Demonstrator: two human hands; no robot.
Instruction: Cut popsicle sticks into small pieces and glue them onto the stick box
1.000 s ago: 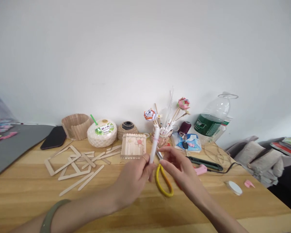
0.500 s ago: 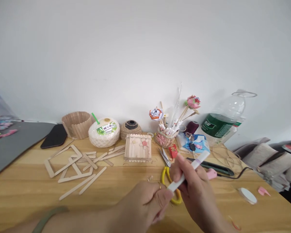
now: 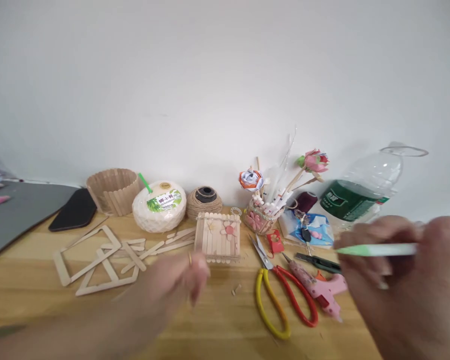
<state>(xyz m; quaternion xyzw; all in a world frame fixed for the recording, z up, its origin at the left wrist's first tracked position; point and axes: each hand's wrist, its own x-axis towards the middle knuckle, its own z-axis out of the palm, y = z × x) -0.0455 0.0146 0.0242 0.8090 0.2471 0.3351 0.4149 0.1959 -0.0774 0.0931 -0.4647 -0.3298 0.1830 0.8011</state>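
Note:
My right hand (image 3: 405, 280) is closed around a marker (image 3: 390, 249) with a white barrel and a pale green end pointing left. It hangs over the right side of the table, blurred by motion. My left hand (image 3: 176, 280) is over the middle of the table, in front of a small craft-stick panel (image 3: 217, 237) with a red flower. Its fingers curl downward but are smeared, so any small thing in them cannot be made out. Left of it, several loose craft sticks and joined stick frames (image 3: 108, 262) lie on the wood.
Scissors (image 3: 268, 265) with yellow and red handles and a pink glue gun (image 3: 322, 290) lie between my hands. Along the wall stand a stick-walled ring (image 3: 114, 192), a white coconut (image 3: 159, 207), twine (image 3: 203, 202), a pot of paper flowers (image 3: 260, 220) and a large bottle (image 3: 354, 197).
My hands have come apart: the right moved right with the marker, the left moved left. The marker's green end now shows, and the scissors and glue gun are uncovered.

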